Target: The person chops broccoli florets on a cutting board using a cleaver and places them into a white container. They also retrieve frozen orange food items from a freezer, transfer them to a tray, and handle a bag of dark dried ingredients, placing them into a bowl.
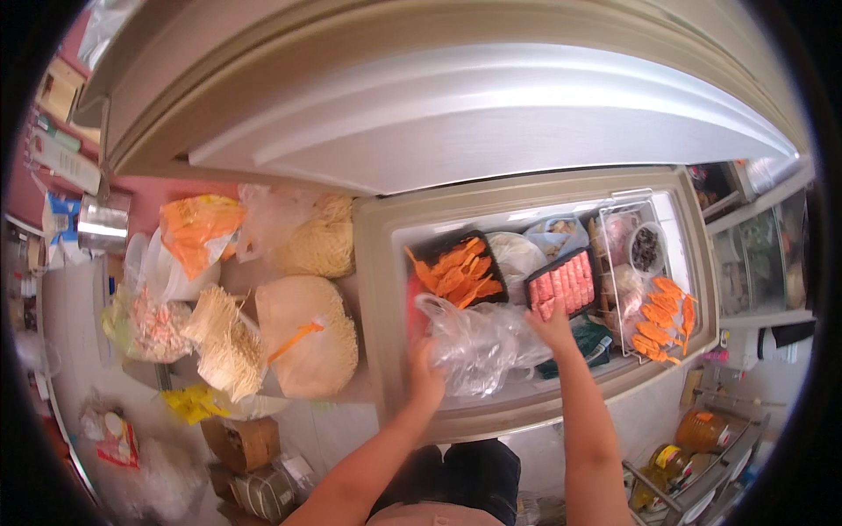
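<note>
An open chest freezer (460,421) lies before me. My left hand (429,369) is at the left side of a crumpled clear plastic bag (483,345), gripping its edge. My right hand (554,330) reaches to the bag's right end and overlaps the near edge of a black tray of pink rolled meat (560,284); whether its fingers grip the tray or the bag is hidden. Left of that tray is another black tray holding orange strips of food (457,271). Between and behind the trays sit a whitish bag (516,255) and a bluish bag (558,235).
A white wire basket (608,263) at the freezer's right holds a tub of dark food (648,248) and loose orange pieces (661,315). The raised lid (460,125) stands behind. Bags of dried noodles (306,335) crowd the left surface. Oil bottles (700,430) stand lower right.
</note>
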A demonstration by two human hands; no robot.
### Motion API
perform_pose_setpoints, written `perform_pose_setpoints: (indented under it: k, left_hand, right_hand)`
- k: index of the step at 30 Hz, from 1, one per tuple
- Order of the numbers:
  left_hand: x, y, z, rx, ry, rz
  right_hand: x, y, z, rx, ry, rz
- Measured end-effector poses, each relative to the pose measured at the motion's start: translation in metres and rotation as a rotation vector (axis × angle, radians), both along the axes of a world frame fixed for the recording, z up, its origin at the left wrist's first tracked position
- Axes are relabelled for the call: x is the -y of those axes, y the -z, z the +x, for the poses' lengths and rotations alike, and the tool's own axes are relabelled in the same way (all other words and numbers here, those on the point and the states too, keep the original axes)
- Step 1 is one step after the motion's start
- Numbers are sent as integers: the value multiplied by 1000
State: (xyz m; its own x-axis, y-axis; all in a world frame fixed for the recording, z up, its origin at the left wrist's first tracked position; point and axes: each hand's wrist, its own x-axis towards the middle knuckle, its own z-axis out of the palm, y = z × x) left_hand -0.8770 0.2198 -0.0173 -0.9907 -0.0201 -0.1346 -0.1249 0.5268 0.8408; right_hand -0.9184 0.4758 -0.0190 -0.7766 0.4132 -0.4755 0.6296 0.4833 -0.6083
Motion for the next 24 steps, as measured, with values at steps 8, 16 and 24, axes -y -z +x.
perform_pose_setpoints:
  k: [8,16,24]
  left_hand:
    - [15,-94,11,34,954,47]
    - [66,-153,53,-188,1615,280]
    - [32,-96,24,19,1320,-9]
  right_hand:
    - [116,-76,92,-429,435,-899]
    - [216,-123,251,-903,1059,-494]
    - [287,-44,358,-1158,1366,-533]
